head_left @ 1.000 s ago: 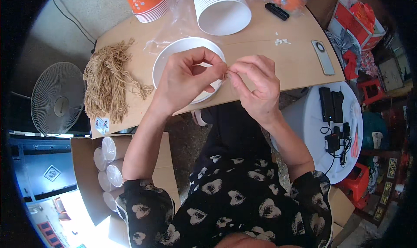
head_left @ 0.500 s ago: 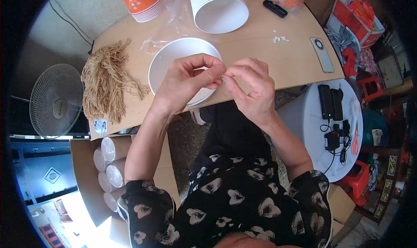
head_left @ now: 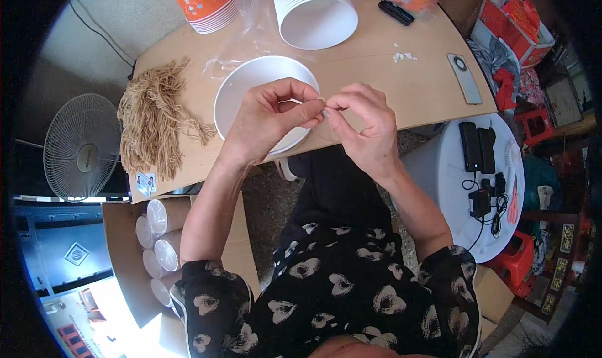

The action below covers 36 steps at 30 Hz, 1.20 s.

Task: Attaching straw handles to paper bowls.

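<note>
Over the table's near edge, my left hand [head_left: 266,121] and my right hand [head_left: 369,132] meet fingertip to fingertip. Both are closed in a pinch around something tiny and pale, too small to name. Beneath and behind my left hand sits a round white tub [head_left: 241,85], its inside partly covered by that hand. A loose bundle of tan twine strands [head_left: 150,116] lies to the left on the table. Small white bits [head_left: 404,57] are scattered beyond my right hand.
Stacked white paper buckets [head_left: 320,29] lie at the back beside clear plastic film [head_left: 244,41]. A phone [head_left: 464,79] rests at the table's right. Chargers and cables [head_left: 481,201] occupy a white round lid [head_left: 454,232]. On the left stand a fan [head_left: 81,151] and a carton of wrapped cups [head_left: 119,245].
My fingertips have shifted slightly against each other, and a bit of the pale thing now shows above my left fingers. Both arms stay nearly where they were.
</note>
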Motion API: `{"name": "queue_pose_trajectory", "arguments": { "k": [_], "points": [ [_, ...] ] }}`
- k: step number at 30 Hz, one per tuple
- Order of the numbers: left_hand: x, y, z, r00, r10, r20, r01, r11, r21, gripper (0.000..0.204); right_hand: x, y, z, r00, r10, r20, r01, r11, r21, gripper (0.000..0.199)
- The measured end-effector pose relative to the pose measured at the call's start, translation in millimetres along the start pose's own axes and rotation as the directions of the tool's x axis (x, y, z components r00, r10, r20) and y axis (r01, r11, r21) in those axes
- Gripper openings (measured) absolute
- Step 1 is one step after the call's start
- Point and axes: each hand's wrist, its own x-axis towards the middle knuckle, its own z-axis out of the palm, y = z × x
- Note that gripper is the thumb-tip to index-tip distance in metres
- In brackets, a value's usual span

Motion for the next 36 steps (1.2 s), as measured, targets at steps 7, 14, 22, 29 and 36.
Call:
{"name": "queue_pose_trajectory", "arguments": {
  "k": [7, 14, 22, 29, 36],
  "points": [
    [0, -1, -3, 1.0, -0.018, 0.001, 0.018, 1.0, -0.021, 0.015, 1, -4, -1, 1.0, 0.008, 0.03, -0.008, 1.0, 0.002, 0.012],
    [-3, 2, 0, 0.998, -0.019, -0.059, 0.018, 1.0, -0.012, 0.02, 1, -4, 2, 1.0, -0.011, 0.025, 0.011, 1.0, -0.012, 0.011],
    [-5, 0, -3, 0.997, -0.05, -0.06, 0.052, 0.998, 0.027, 0.016, 1, -4, 2, 0.999, -0.002, 0.037, 0.002, 1.0, 0.014, 0.01],
    [-6, 0, -2, 0.998, 0.028, -0.048, -0.021, 0.991, 0.129, 0.011, 1, -1, -2, 0.99, 0.068, 0.12, -0.083, 0.988, 0.132, 0.009],
    [-12, 5, 6, 0.985, 0.143, -0.098, -0.099, 0.927, 0.361, 0.009, 5, -3, -1, 0.958, 0.196, 0.209, -0.248, 0.933, 0.262, 0.003]
  ]
}}
